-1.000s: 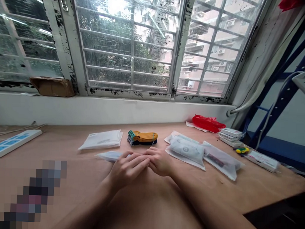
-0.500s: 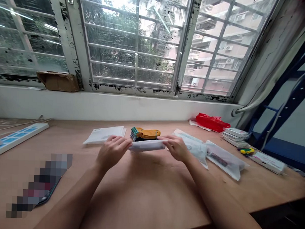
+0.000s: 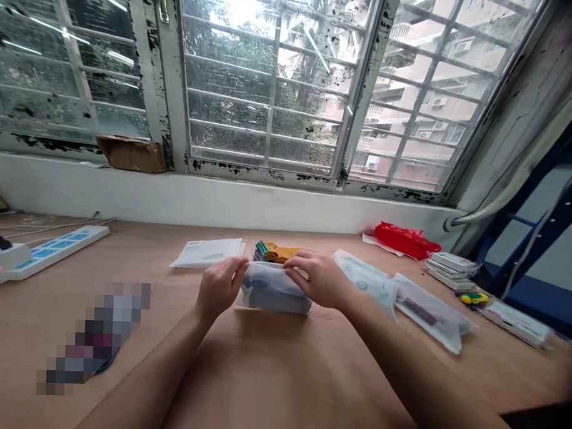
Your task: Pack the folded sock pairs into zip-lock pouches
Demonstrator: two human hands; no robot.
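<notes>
A frosted plastic bag [image 3: 276, 292] with something dark grey inside stands upright on the table in front of me. My left hand [image 3: 221, 287] pinches its upper left corner. My right hand [image 3: 314, 278] is closed on the top edge toward the right, fingers bent over it. Right behind the bag lies a stack of folded socks [image 3: 278, 253], mustard on top with teal and grey ends at the left; the bag and my right hand hide part of it. What exactly the bag contains cannot be made out.
White flat bags [image 3: 207, 252] lie at the back left. On the right are a frosted bag [image 3: 366, 277], another with a dark item [image 3: 426, 310], small white boxes [image 3: 450, 267] and a red plastic bag [image 3: 404, 239]. A power strip [image 3: 54, 250] and a blurred-out object [image 3: 96, 339] lie left.
The bag has tipped from nearly edge-on to upright, its front facing me. My right hand has shifted inward along the top edge. The whole view has moved slightly to the left.
</notes>
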